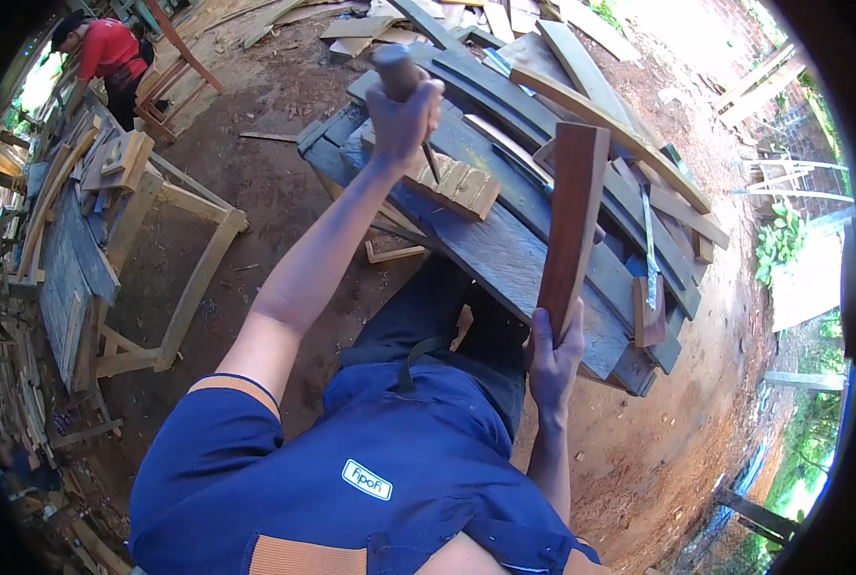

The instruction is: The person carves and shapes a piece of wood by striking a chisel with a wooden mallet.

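My left hand (404,123) is closed around the handle of a chisel (396,72), held upright. Its blade points down at a pale wooden block (462,187) with cuts across its top, and the tip seems to touch the wood. My right hand (555,359) grips the lower end of a thick reddish-brown wooden bar (574,220), raised above the bench to the right of the block. The block lies near the close edge of a dark plank workbench (505,254).
Long timbers (620,139) are piled on the bench's far side, beside a metal ruler (649,235) and a small wood piece (648,316). At left stands another wooden bench (69,273). A person in a red shirt (112,48) bends near a wooden frame. Offcuts (356,29) litter the dirt floor.
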`<control>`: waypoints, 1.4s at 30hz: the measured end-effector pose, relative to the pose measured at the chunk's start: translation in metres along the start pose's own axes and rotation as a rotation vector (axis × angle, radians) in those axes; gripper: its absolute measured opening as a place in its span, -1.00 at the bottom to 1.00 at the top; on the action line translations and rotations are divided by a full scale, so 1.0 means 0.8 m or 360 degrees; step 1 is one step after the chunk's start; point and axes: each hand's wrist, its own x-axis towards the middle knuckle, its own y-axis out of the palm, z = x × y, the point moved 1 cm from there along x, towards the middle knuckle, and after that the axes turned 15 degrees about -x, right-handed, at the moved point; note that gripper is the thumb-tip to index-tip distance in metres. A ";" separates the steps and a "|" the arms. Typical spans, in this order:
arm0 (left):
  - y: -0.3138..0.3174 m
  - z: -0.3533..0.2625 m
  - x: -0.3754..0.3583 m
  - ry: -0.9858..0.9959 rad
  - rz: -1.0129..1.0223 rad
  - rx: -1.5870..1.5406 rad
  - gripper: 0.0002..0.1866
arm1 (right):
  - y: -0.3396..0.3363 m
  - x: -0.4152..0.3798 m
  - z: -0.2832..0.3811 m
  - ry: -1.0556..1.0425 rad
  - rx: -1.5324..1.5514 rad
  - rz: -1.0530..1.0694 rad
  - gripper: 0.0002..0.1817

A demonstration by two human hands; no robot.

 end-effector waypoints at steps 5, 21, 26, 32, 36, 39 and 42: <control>0.002 -0.015 -0.008 -0.0030 0.0061 0.0024 -0.88 | 0.007 -0.006 -0.008 0.0056 0.0058 0.0075 -0.67; 0.012 0.018 -0.025 -0.0066 0.0376 0.0386 -0.89 | 0.006 -0.002 -0.022 0.0118 0.0150 0.0058 -0.50; 0.047 0.020 -0.047 0.0184 0.0776 0.0718 -0.92 | -0.017 0.019 0.022 -0.0096 0.0330 -0.0140 -0.51; 0.056 0.032 -0.062 0.0119 0.0870 0.0868 -0.77 | -0.034 0.038 0.072 -0.0641 0.0801 -0.0588 -0.37; 0.057 0.033 -0.068 0.0133 0.0816 0.0836 -0.79 | 0.000 0.031 0.037 -0.0357 -0.0316 -0.0027 -0.42; 0.052 0.030 -0.065 0.0173 0.0734 0.0746 -0.78 | -0.003 0.013 0.030 -0.0257 -0.0041 -0.0083 -0.50; 0.052 0.027 -0.070 0.0151 0.0838 0.0846 -0.76 | 0.003 0.004 0.010 -0.0234 0.0196 -0.0272 -0.54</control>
